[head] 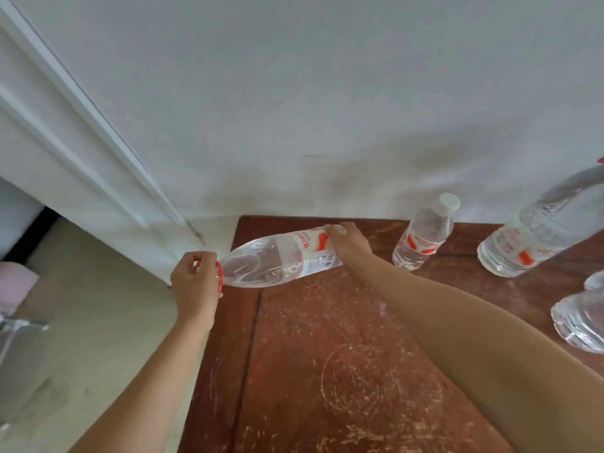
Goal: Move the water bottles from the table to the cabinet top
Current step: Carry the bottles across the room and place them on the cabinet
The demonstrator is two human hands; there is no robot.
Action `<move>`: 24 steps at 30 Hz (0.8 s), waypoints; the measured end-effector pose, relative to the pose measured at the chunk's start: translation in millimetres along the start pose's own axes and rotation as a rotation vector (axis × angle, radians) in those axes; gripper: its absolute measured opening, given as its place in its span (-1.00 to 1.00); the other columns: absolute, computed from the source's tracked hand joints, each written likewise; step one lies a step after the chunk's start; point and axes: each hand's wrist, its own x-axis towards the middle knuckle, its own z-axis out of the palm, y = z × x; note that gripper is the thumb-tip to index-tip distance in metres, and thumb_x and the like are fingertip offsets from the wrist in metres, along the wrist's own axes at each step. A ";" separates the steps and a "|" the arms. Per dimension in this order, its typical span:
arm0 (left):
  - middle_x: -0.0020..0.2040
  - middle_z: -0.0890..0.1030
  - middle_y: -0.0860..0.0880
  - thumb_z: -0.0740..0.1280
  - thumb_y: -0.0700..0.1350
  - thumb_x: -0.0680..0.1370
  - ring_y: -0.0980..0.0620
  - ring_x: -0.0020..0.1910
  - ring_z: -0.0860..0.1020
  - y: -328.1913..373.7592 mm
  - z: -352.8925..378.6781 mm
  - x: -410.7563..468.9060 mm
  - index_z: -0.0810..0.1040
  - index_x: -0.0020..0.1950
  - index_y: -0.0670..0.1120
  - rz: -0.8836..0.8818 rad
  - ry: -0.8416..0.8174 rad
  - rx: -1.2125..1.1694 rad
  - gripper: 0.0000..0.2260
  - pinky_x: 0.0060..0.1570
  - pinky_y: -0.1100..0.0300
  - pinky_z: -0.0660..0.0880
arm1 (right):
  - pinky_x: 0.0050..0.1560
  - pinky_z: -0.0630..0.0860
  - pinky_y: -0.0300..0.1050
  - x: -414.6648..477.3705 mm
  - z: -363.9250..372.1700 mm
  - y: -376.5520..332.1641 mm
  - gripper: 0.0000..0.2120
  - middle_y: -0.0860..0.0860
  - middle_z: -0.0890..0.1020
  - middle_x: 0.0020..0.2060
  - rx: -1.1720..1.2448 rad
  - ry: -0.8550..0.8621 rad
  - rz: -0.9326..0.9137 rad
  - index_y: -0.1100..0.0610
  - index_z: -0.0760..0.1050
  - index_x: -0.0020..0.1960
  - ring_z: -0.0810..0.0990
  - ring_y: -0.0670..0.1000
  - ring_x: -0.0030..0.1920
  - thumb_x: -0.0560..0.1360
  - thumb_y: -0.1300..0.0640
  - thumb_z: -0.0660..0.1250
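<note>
The left hand [196, 279] has its fingers curled round the red handle [220, 273] at the neck of the held bottle [277, 256]. That bottle lies on its side between both hands over the far left corner of the table [327, 354], with the right hand [349, 241] clasping its base end, fingers bent over it. Four bottles show in all: the held one, a small bottle [423, 238] with a white cap, a big bottle [536, 233], and a cut-off bottle [578, 322] at the right edge.

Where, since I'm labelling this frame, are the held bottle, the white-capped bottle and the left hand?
held bottle [261, 264]: head view, clear mid-body.
white-capped bottle [421, 240]: head view, label band.
left hand [195, 279]: head view, back of hand.
</note>
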 end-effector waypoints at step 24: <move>-0.31 0.59 0.01 0.39 -0.07 0.45 -0.11 -0.21 0.57 -122.9 -290.5 -351.6 0.59 -0.22 -0.08 -0.259 0.681 0.200 -0.90 -0.11 0.06 0.50 | 0.08 0.45 -0.03 -341.5 129.0 95.2 -0.39 0.04 0.63 0.01 -0.654 -0.422 -0.575 0.05 0.39 0.30 0.60 0.11 0.02 0.51 -0.36 0.01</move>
